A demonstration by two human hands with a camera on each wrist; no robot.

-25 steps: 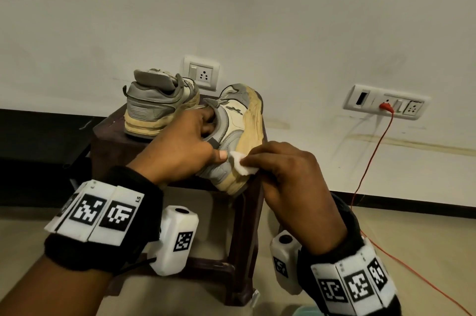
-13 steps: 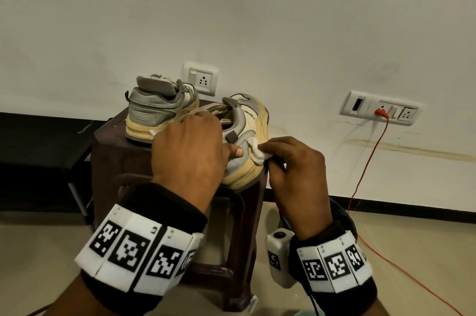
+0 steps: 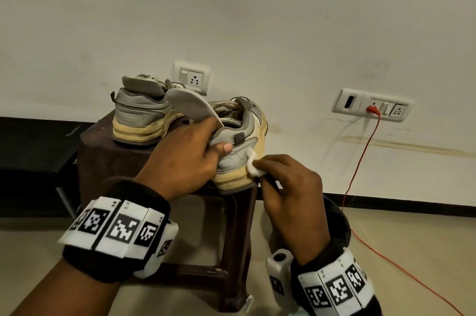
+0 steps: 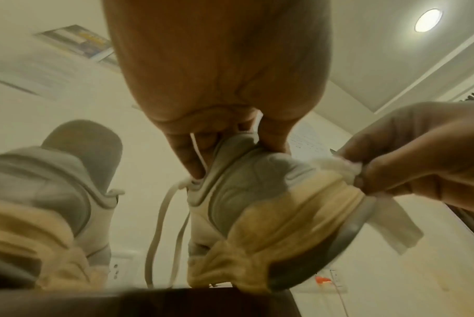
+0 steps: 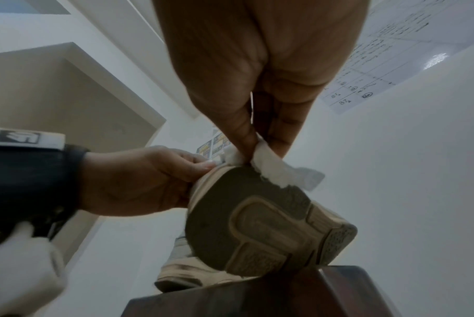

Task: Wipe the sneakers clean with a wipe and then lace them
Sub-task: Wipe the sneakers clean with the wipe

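Two grey sneakers with yellowed soles sit on a dark brown stool [image 3: 103,151]. The near sneaker [image 3: 239,151] is tilted onto its left side at the stool's front right corner, heel toward me. My left hand [image 3: 203,145] grips its heel collar, thumb outside, fingers inside [image 4: 192,154]. My right hand [image 3: 270,169] pinches a white wipe [image 3: 253,167] against the heel's right side just above the midsole; the wipe [image 5: 268,169] also shows in the right wrist view, above the dark outsole [image 5: 257,225]. A loose lace [image 4: 160,225] hangs from the held sneaker. The other sneaker [image 3: 140,114] stands upright at the back left.
A white wall rises right behind the stool, with a socket plate [image 3: 192,78] above the sneakers and a second plate [image 3: 373,107] to the right. A red cable [image 3: 360,161] drops from it and runs across the beige floor at right. A dark frame [image 3: 33,161] stands left.
The near sneaker has been turned from sole-up to heel toward me and lowered onto the stool corner. My right hand moved the wipe from the sole edge to the heel's side.
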